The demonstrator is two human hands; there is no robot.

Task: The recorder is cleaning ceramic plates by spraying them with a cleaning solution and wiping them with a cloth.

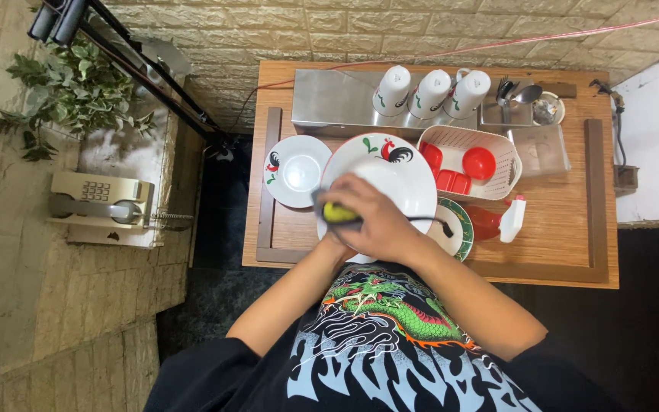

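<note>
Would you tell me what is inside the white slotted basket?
The basket holds a round red bowl and red containers; anything beneath them is hidden.

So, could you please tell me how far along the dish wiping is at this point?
Done, it seems: three white cups stand upside down on the steel rack, and a small rooster plate lies apart. In hand: the hands press a yellow-green sponge on the large rooster plate. Possibly left: the green-rimmed plate beneath, and the red dishes in the basket.
</note>
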